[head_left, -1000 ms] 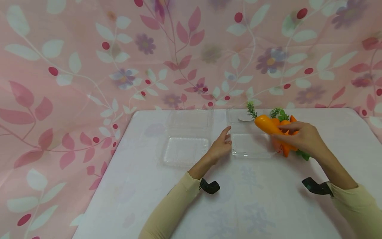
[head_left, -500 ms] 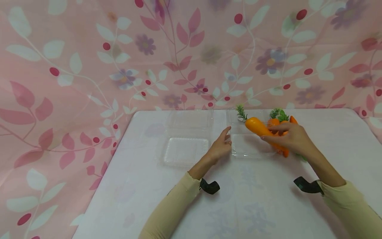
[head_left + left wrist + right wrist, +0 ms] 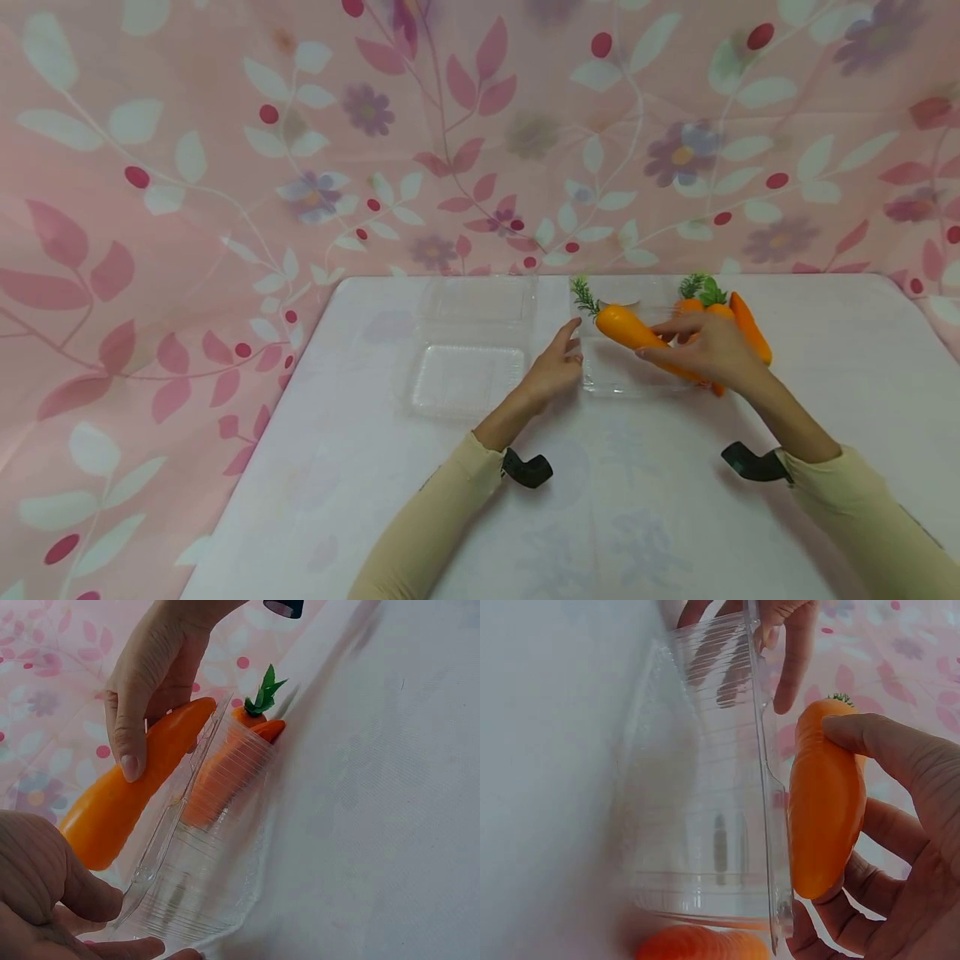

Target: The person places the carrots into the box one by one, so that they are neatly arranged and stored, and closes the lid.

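Carrot (image 3: 621, 324), orange, feathery green top: 1, pinched in the right hand (image 3: 714, 347), tilted over the right clamshell box (image 3: 611, 371). Further orange carrots (image 3: 751, 327): at least 3, overlapping beside that box; exact count hidden. Clamshell boxes, clear plastic, opened: 2, the other box (image 3: 468, 379) on the left. Left hand (image 3: 552, 372): gripping the right box's rim. Worktop (image 3: 637, 508): 1, white-covered.

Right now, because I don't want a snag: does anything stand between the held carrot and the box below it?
Nothing visible stands between the carrot and the box. The left hand, at the box's left edge, might brush the carrot's leaves.
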